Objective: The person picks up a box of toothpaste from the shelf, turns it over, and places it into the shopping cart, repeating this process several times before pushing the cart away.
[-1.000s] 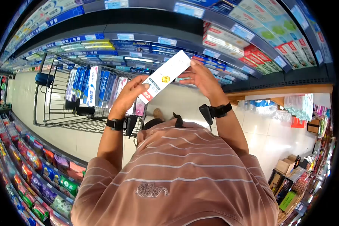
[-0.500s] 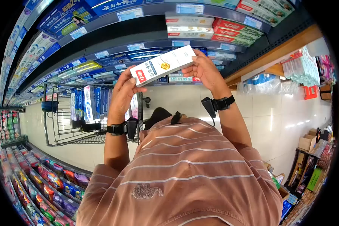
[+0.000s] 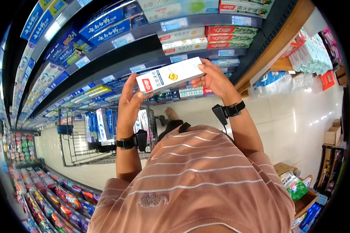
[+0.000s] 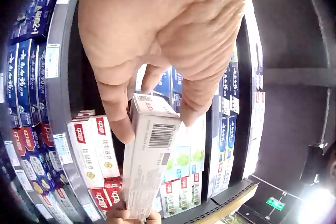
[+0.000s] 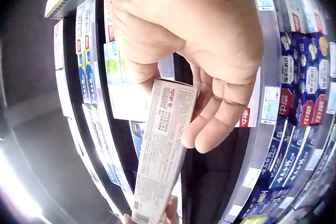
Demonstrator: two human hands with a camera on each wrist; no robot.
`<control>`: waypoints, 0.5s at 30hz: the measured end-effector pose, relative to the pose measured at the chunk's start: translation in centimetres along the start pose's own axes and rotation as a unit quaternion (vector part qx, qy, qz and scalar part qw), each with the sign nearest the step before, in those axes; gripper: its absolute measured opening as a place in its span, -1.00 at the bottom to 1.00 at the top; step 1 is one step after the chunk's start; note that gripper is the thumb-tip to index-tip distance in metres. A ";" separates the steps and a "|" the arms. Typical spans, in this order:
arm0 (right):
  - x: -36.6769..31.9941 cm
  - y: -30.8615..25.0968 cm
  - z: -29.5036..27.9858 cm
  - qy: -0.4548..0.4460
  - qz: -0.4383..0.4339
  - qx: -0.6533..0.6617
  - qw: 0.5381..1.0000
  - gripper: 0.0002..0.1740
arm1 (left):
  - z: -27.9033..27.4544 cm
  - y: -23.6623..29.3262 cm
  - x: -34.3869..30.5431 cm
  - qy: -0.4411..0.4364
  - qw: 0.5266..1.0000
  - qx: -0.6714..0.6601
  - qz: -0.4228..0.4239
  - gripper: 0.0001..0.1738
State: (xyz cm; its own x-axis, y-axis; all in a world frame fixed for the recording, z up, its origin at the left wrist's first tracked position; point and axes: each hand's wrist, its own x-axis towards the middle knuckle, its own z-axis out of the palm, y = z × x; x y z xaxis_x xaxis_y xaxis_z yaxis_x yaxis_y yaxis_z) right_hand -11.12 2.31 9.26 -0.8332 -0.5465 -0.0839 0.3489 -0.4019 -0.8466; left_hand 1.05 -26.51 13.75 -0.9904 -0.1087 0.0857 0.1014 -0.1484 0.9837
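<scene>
A long white toothpaste box (image 3: pixel 171 75) with a red logo and a yellow emblem is held in front of the shelf by both hands. My left hand (image 3: pixel 129 105) pinches its left end, thumb on the near side. At the other end, the thumb and fingers of my right hand (image 3: pixel 218 81) grip the box. In the left wrist view a barcode shows on the toothpaste box (image 4: pixel 149 166), between the thumb and fingers. The right wrist view shows a side of the toothpaste box (image 5: pixel 163 150) covered in small print.
Shelves hold rows of toothpaste boxes, with similar white boxes (image 3: pixel 184 46) and red-and-green boxes (image 3: pixel 231 38) behind my hands. A wire shopping cart (image 3: pixel 64 129) stands at left, with several boxes inside. Cartons (image 3: pixel 332 136) stand at the far right.
The box has swung from a steep slant to nearly level, its printed face now toward the head camera. Both hands keep their hold. The head view has turned, bringing more shelf into sight.
</scene>
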 end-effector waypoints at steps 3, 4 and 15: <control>0.4 -0.6 -0.4 0.023 0.010 0.000 1.000 -0.44 | 0.3 0.1 1.4 -0.015 1.000 0.012 0.015 -0.08; 0.5 -0.8 -0.5 0.022 0.015 0.002 1.000 -0.44 | 0.3 -0.1 2.1 -0.017 0.999 0.013 0.029 -0.12; 1.3 -1.4 -0.9 -0.027 0.034 0.035 0.998 -0.46 | 0.6 -0.1 6.9 0.046 0.993 0.112 -0.006 -0.33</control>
State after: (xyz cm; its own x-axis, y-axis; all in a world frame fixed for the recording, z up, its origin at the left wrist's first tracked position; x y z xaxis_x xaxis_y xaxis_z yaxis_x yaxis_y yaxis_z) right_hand -13.11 2.83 9.85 -0.7834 -0.6119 -0.1092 0.4341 -0.4130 -0.8006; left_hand -5.87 -26.65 14.38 -0.9775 -0.1993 0.0696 0.0565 0.0703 0.9959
